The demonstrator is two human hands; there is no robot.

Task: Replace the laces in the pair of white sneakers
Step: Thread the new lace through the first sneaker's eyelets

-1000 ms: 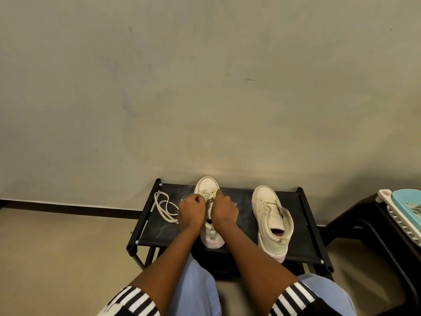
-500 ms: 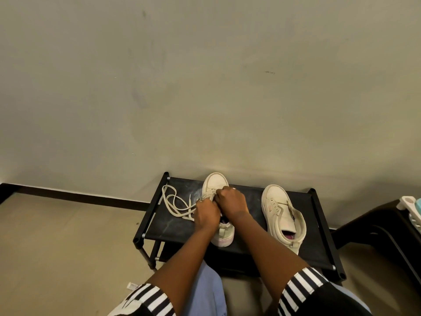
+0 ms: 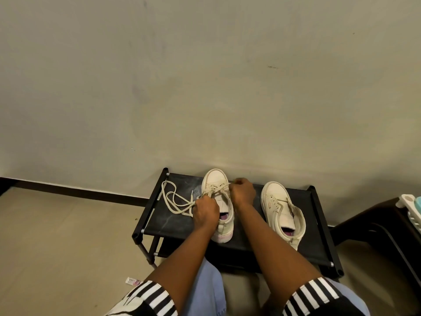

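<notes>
Left hand [image 3: 206, 210]: fingers curled round the cream lace [image 3: 175, 201], whose loose loops trail to its left.
Right hand [image 3: 242, 192]: pinches the same lace.
Sneaker [image 3: 215, 179]: between both hands, on the black rack [image 3: 173, 224].
Second sneaker [image 3: 276, 201]: right of the right hand.

We see a plain greyish wall [image 3: 205, 76] with 1 black baseboard [image 3: 79, 190] along its foot, above a beige floor [image 3: 57, 236]. A low black rack [image 3: 164, 224] stands against the wall. Near its left leg, 1 small wrapper [image 3: 133, 281] lies on the floor. At right, a dark stool [image 3: 376, 215] carries a white and teal basket [image 3: 407, 200].
</notes>
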